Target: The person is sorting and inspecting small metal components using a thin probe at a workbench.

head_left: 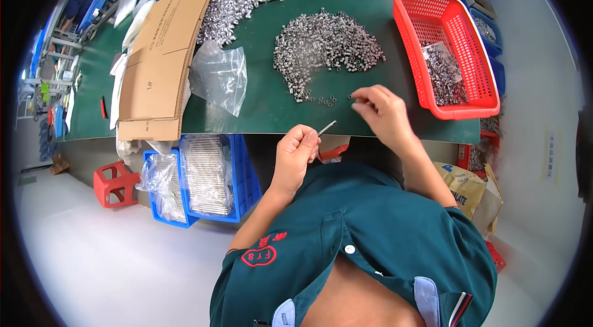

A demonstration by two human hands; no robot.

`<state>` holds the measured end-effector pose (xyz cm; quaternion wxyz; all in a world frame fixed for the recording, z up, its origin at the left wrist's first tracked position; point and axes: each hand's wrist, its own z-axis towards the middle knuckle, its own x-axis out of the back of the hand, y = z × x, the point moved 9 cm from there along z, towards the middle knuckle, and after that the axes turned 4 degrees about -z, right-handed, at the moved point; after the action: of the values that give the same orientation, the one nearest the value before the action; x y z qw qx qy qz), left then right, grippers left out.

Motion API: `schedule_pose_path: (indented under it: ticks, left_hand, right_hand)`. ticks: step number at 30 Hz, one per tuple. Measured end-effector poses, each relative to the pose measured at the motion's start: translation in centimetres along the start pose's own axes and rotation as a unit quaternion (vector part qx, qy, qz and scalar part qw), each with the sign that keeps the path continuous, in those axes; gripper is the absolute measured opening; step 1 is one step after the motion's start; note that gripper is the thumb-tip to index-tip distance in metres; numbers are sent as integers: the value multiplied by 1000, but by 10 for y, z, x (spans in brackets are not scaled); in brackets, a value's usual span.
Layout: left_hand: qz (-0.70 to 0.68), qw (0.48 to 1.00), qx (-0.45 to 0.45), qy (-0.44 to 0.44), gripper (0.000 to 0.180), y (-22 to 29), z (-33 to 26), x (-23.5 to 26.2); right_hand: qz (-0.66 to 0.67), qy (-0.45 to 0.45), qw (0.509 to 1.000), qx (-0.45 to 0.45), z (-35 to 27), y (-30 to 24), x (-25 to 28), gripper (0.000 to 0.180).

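Left hand [296, 153] is curled shut around a thin metal pin [327, 127], which sticks out past the thumb and points toward the green worktop [259, 86]. Right hand [383, 111] rests on the worktop edge, fingertips pinched narrow on what we take to be one small metal ring [350, 98]; too tiny to be sure. A few more loose rings [326, 101] lie just beside it, and the main heap of small metal sleeves [327, 49] sits further back. We judge these parts light, rigid and slick, prone to roll or skid on the mat, so a fingertip pinch across the outer wall suits them; the pin wants holding near its rear end, leaving the tip free. Red basket [460, 109] at the right holds more parts; flattened cardboard box [164, 61] and a clear plastic bag [219, 77] lie to the left.
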<state>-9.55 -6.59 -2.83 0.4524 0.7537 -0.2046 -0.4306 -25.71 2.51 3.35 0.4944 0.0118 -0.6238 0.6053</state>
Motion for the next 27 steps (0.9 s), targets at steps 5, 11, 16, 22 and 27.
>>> schedule_pose_path:
  ticks: [5,11,16,22,27]
  left_hand:
    - [0,1000,0,4,22,-1,1,1]
    - [-5,1000,3,6,22,-2,1,2]
    - [-2,1000,0,11,22,0,0,3]
    - [17,1000,3,0,22,1,1,-3]
    - [33,999,-3,5,21,3,-1,-3]
  right_hand:
    - [-124,29,990,64,5,-1,2,19]
    - [-146,42,982,110,9,-9,-7,16]
    - [204,-85,964,-144,-3,16,-29,9]
    - [405,-155,877,-207,-21,8,-53,12]
    - [364,-141,905,-170,-22,1,-49,10]
